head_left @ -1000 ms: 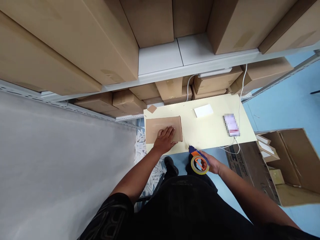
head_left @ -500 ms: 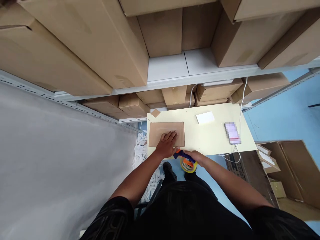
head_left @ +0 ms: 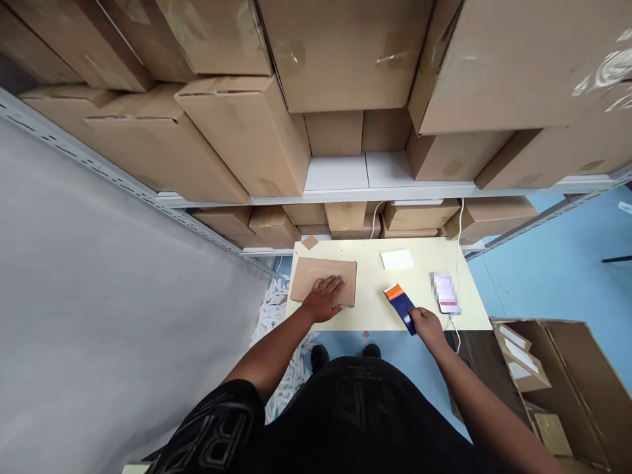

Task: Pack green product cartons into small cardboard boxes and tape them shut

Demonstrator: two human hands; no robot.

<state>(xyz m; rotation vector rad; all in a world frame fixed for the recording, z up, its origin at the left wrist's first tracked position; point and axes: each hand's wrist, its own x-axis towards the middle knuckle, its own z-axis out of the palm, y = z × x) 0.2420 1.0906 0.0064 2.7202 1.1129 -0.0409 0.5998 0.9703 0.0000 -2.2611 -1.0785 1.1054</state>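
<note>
A flat brown cardboard box (head_left: 309,275) lies at the left end of the pale yellow table (head_left: 365,316). My left hand (head_left: 323,299) rests on its right part, palm down with the fingers stretched out. Over the table's front edge, to the right of the box, my right hand (head_left: 425,324) is closed around a tape dispenser (head_left: 402,308). The dispenser is dark blue with an orange front end, which points to the back left. Its tape roll is hidden from this angle.
A white box (head_left: 397,259) and a phone (head_left: 445,293) with a cable lie on the table. A small cardboard scrap (head_left: 309,243) sits at its back left. Shelves of cartons (head_left: 276,138) stand behind. An open carton (head_left: 557,368) is at right, paper strips (head_left: 271,309) at left.
My right hand has carried the tape dispenser away from the box's front right corner, to the right, and turned it. My left hand stays on the box. The view has tilted up.
</note>
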